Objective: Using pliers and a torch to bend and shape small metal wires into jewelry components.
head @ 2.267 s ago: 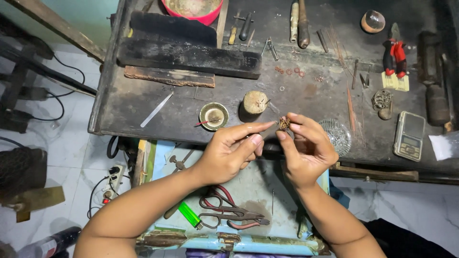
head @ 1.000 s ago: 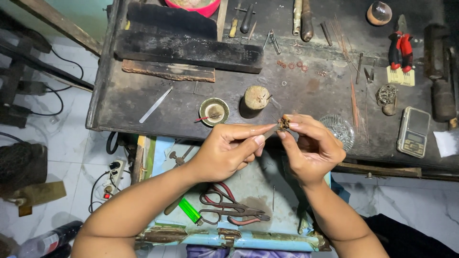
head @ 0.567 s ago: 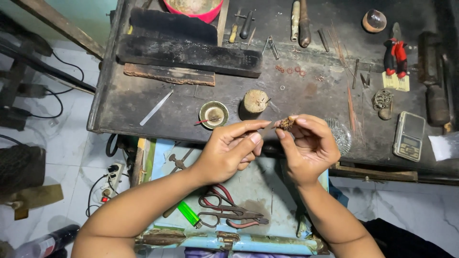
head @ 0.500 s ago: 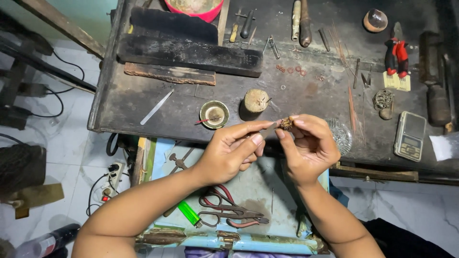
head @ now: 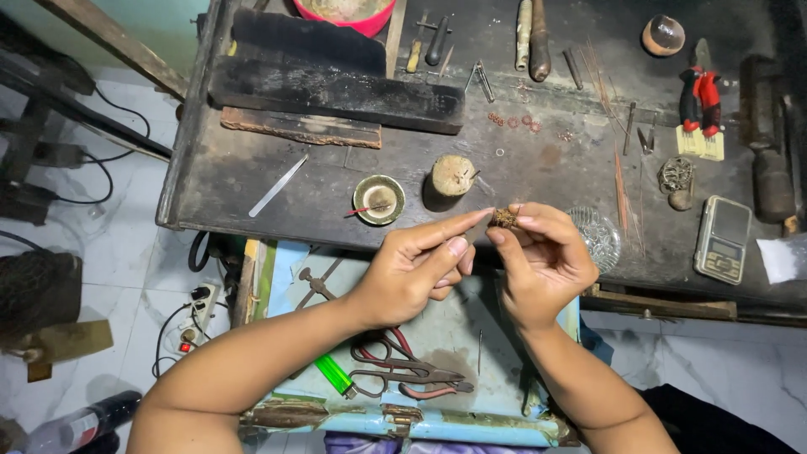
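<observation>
Above the front edge of a dark workbench [head: 252,193], the person's right hand [head: 542,265] pinches a small brown metal piece [head: 504,219] between thumb and forefinger. The left hand [head: 416,269] reaches in with its forefinger stretched out, its tip touching the piece; its other fingers are curled. The piece is too small to tell its long axis. Half a second earlier the hands held the same pose. Just beyond sit a wooden stump [head: 452,176] and a small round dish [head: 378,199]; scissors [head: 412,370] lie below.
</observation>
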